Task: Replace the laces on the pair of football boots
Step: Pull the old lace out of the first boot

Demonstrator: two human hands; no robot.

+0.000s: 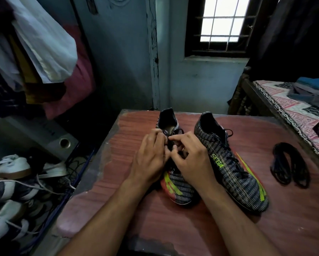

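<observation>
Two black football boots with white dashes and lime stripes stand on a reddish wooden table point(228, 228), toes towards me. My hands are on the left boot point(179, 189) at its lace area. My left hand point(151, 159) has its fingers curled at the boot's upper eyelets. My right hand point(191, 159) pinches the black lace there; the lace itself is mostly hidden by my fingers. The right boot point(230, 163) stands laced beside my right wrist. A loose bundle of black laces point(289, 165) lies on the table to the right.
A bed with a patterned cover point(293, 109) and folded clothes stands at the right. Several shoes point(13, 182) and a grey speaker point(49, 137) lie on the floor at the left, below hanging clothes. The table's left edge is chipped.
</observation>
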